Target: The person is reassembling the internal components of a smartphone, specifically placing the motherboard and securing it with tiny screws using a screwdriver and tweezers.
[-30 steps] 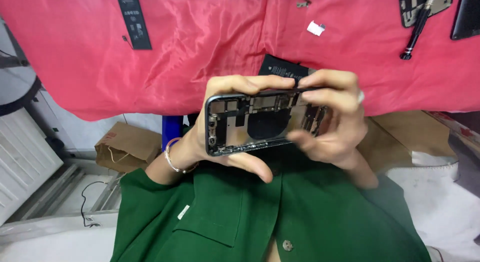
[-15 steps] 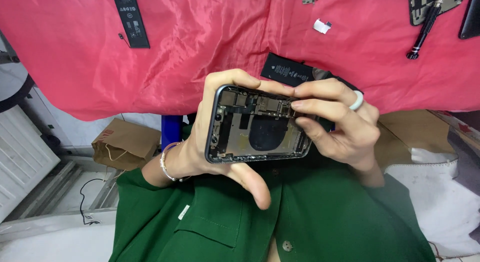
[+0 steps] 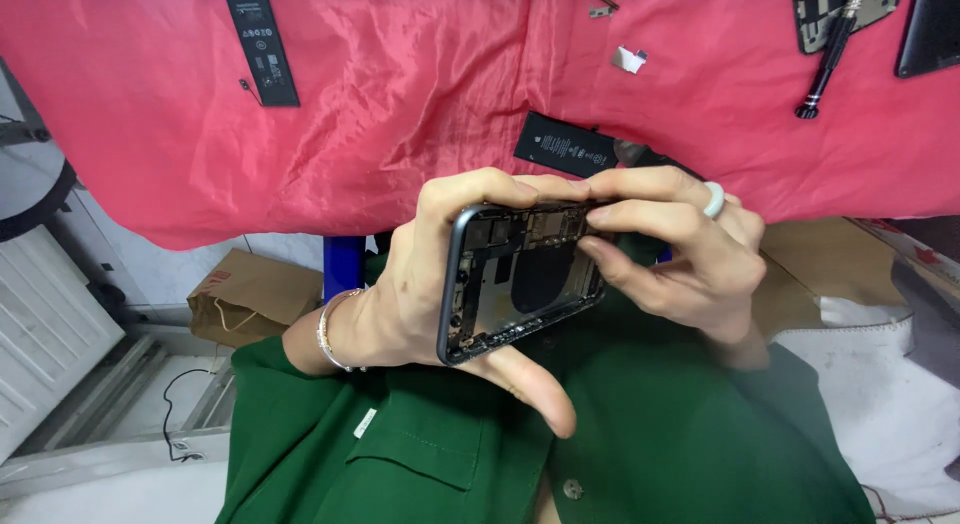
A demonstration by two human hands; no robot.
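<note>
While the fingers of the right hand lay pressed together along the top edge of the opened phone body, their tips pinched that rim near its upper right corner, and a pale ring showed on one of them. The left hand did the real holding: its fingers curled over the top edge, the thumb stretched underneath along the lower edge, so the frame was clamped between them. The phone's long axis ran roughly left to right, tipped so that its left end sat lower and nearer the person, and its open inside, with boards and dark shields, faced up toward the head. It was held in the air above the lap, against a green shirt, not resting on anything. The left hand was the one wrapped closest around it; the right only touched the far end.

Further out, a red cloth covered the bench. On it lay one black battery strip well off to the left, another just behind the fingers, a screwdriver and a second opened phone shell at the upper right. A brown paper bag stood on the floor below.
</note>
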